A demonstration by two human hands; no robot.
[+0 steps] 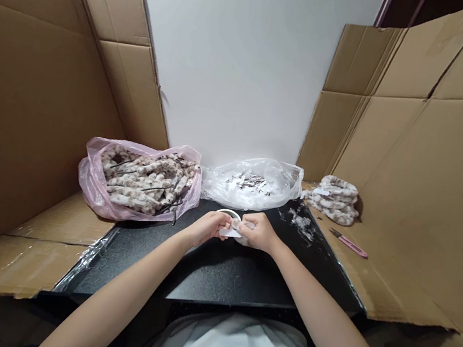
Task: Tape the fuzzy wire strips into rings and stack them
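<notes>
- Landmark: the clear, crumpled plastic bag (220,188) standing at the far edge of the black, speckled tabletop (208,282).
- Handled thing: a small fluffy white-and-brown plush piece (244,241) is resting between both hands, directly in front of the clear bag and on its near side. A thin, white, curved band (228,213) is arching just beyond the fingers, toward that bag; whether it is joined to the plush cannot be told.
- Axis: a flat, white, tag-like strip (230,233) is lying lengthwise from left to right, its left end at the left fingers, its right end reaching toward the right hand.
- Left hand (209,226): fingers are curling narrowly and holding the strip.
- Right hand (258,231): fingers are closing in a pinch on the plush. Neither hand is nearer; both are touching the work.
- Container, centre: the clear bag is holding a loose heap of white and dark slips (252,183).
- Container, left of the clear bag: a translucent pink plastic bag (86,194) is gaping open, holding brown-and-white plush loops (136,196) with dark cords among them.
- Right of the clear bag: a stack of white-and-brown plush rings (338,202) is sitting on cardboard; pink-handled snips (355,247) are lying nearer the person, and pale fluff (302,223) is scattering between.
</notes>
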